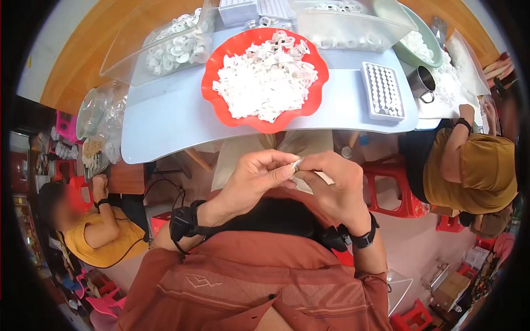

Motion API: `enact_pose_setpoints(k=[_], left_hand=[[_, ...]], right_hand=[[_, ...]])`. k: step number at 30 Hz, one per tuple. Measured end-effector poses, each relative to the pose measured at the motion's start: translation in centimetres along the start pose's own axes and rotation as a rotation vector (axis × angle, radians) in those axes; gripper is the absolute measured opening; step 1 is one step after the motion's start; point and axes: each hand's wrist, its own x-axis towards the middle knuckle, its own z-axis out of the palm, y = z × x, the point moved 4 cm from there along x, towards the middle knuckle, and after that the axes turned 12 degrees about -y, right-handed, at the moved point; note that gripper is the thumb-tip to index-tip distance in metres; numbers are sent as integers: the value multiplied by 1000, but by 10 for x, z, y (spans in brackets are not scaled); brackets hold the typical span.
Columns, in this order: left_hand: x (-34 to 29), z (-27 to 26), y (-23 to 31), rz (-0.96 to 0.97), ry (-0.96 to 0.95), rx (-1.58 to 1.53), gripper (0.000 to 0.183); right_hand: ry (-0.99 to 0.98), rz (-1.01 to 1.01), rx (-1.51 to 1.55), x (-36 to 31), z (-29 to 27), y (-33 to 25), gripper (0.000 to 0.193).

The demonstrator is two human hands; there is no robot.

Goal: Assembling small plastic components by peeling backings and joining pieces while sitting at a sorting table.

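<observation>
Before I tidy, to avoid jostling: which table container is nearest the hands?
The red wavy-rimmed bowl; the clear bins and green basin sit farther back, the tray off right.

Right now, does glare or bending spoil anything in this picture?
In the head view, glare bleaches many small white pieces heaped in the red scalloped bowl; the same view shows the pale blue tabletop curved; there, the tiny pinched pale piece looks unclear.
</observation>
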Motion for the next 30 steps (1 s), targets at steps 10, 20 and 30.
enact_pose_setpoints(k=[10,20,30], left_hand=[[-7,7,-4,-46,-34,28,24],[-11,11,0,-137,-91,-3,24],[-10,12,0,-90,-157,-183,24]], right_hand=[[27,304,387,-9,2,10,16],[-118,445,739,-17,7,16,12],[-75,323,594,-16,-6,-4,14]])
